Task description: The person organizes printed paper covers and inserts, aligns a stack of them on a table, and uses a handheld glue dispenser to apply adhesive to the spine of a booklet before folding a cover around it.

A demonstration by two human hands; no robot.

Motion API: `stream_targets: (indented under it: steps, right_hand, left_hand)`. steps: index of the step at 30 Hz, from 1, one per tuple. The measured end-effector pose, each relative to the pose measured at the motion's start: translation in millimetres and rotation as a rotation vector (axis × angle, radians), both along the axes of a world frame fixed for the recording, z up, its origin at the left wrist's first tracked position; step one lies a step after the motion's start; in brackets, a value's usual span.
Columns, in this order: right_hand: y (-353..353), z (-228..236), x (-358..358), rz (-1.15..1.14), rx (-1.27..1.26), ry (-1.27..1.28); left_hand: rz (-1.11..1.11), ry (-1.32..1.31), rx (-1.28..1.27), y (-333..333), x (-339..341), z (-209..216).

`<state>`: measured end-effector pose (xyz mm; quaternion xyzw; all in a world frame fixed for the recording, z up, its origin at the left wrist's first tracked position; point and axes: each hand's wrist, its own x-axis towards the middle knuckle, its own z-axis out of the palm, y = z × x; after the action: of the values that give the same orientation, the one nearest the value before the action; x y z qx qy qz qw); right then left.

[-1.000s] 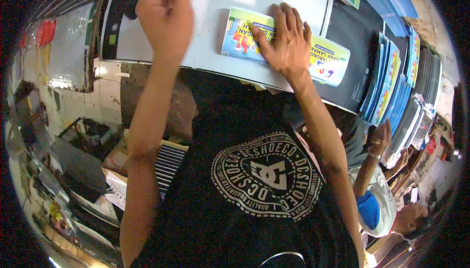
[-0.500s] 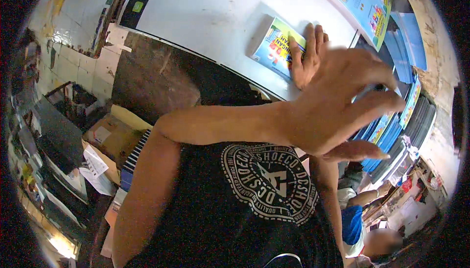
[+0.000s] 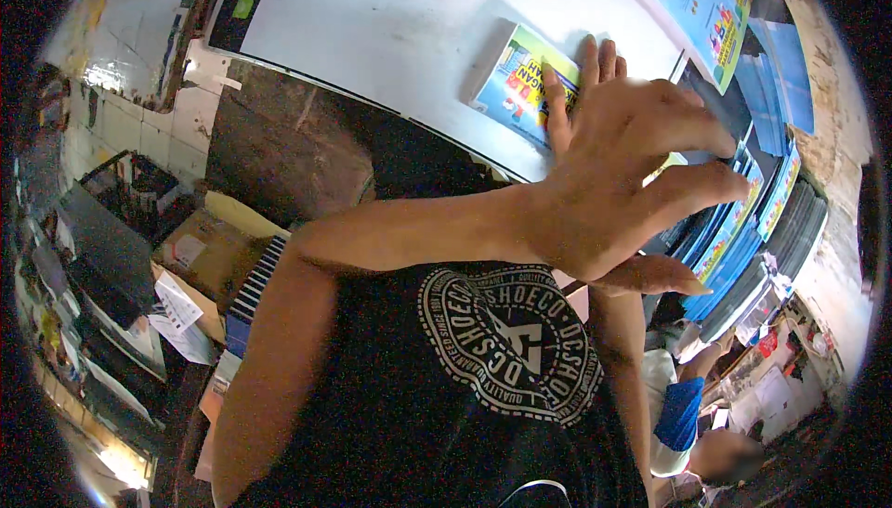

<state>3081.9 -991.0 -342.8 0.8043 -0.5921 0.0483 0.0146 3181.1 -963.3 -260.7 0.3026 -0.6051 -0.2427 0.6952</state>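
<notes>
A thick booklet [image 3: 526, 84] with a colourful blue, green and yellow cover lies tilted on the white tabletop. My right hand [image 3: 560, 99] rests at its right edge, fingers stretched out, one over the cover and the others on the tabletop beside it. Crossing in front of my body from the left, my left hand [image 3: 641, 169] hangs above the right forearm. Its fingers are apart and slightly curled, with nothing seen between them, and it hides the right wrist. Nearest to its fingertips are stacked blue covers [image 3: 732, 243] on the right.
A stack of larger blue books [image 3: 699, 6] stands at the table's far right. Grey-black sheets [image 3: 790, 239] are piled along the right. An open cardboard box [image 3: 206, 253] sits lower left. Another person in a blue sleeve [image 3: 681, 413] is at the lower right.
My left hand has moved a little to the left, away from the stacked covers, fingers still apart. My right hand stays by the booklet. The whole view has shifted slightly.
</notes>
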Motion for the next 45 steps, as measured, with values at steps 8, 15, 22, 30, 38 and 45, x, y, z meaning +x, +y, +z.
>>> stream_targets:
  steps: [8,15,22,30,38,45]
  right_hand:
    - [-3,-12,-24,0.095,0.027,0.056]
    - [6,-13,-43,0.139,0.074,0.188]
    - [-2,-5,-22,0.058,0.067,0.037]
    - [-4,19,-45,-0.175,0.09,-1.475]
    - [13,31,-64,0.151,-0.009,-1.178]
    - [44,91,-47,0.625,-0.096,-1.108]
  left_hand:
    - [0.158,-0.396,0.221,-28,11,-95]
    - [0.03,-0.158,-0.025,-12,14,-14]
    - [0.164,-0.274,0.251,-27,12,-98]
    - [0.227,-0.629,0.419,-26,0,-91]
    - [0.274,-1.098,0.367,-26,-18,-94]
    - [0.339,-1.087,0.258,-31,-19,-97]
